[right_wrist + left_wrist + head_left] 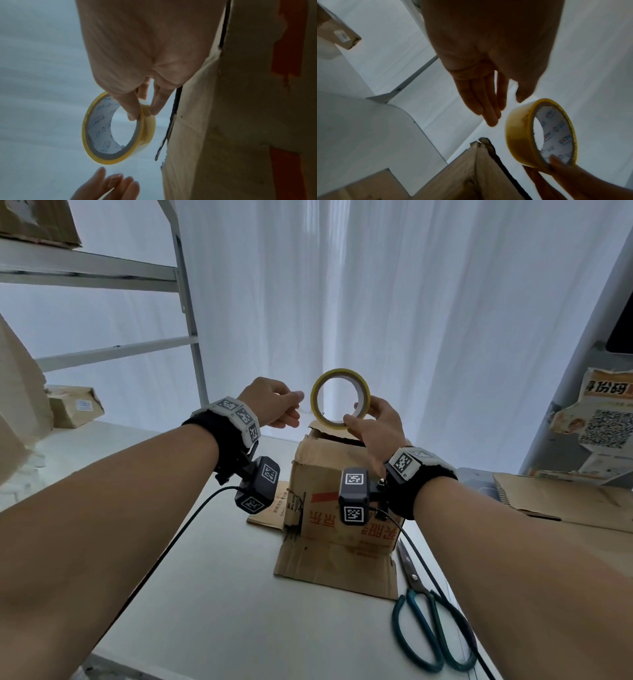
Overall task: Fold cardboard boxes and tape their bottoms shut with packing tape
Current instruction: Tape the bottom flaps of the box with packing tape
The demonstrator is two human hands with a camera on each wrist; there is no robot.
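Observation:
A yellow roll of packing tape (339, 398) (537, 134) (118, 129) is held up above the cardboard box (339, 501) (471, 175) (240, 121). My right hand (373, 422) (140, 81) pinches the roll's lower right rim between thumb and fingers. My left hand (274, 404) (488, 81) hovers just left of the roll, fingers extended and loose, touching nothing. The box stands on the white table (212, 577) with its bottom flaps up, a dark gap between them, and red print on its side.
Teal-handled scissors (428, 621) lie on the table right of the box. Flat cardboard (565, 501) lies at the right. A metal shelf rack (185, 302) with cardboard packages (75, 405) stands at the left. White curtains hang behind.

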